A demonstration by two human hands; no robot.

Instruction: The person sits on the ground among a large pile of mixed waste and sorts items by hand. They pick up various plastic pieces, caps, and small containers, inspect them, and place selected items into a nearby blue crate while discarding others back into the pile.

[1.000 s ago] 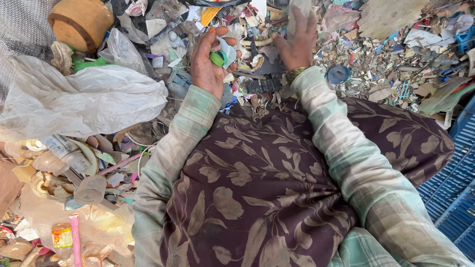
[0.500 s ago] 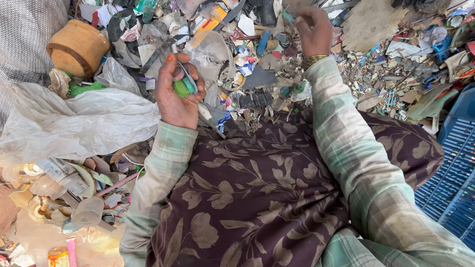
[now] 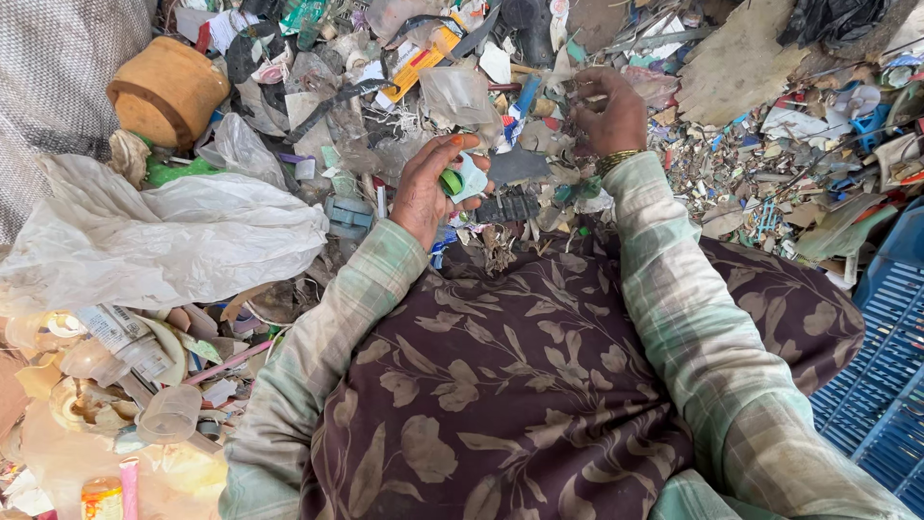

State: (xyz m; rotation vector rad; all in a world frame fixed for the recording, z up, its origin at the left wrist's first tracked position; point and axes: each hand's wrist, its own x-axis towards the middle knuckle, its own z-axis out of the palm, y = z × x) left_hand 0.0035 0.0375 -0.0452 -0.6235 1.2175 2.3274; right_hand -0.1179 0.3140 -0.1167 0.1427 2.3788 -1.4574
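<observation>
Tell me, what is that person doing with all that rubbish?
A person sits over a big heap of mixed scraps: bits of plastic, paper and wrappers. The left hand holds a few small plastic pieces, one of them a green cap. The right hand reaches further out and picks among the scraps. A patterned brown cloth covers the lap. A white plastic bag lies to the left, a brown pot behind it, and a blue crate stands on the right.

Both arms in long sleeves, pale green-and-beige plaid, a bit faded. Left hand (image 3: 423, 193): orange-painted nails. Right hand (image 3: 608, 114): gold bangle at the wrist. Lap covered w/ dark maroon cloth, tan leaf print all over.
</observation>
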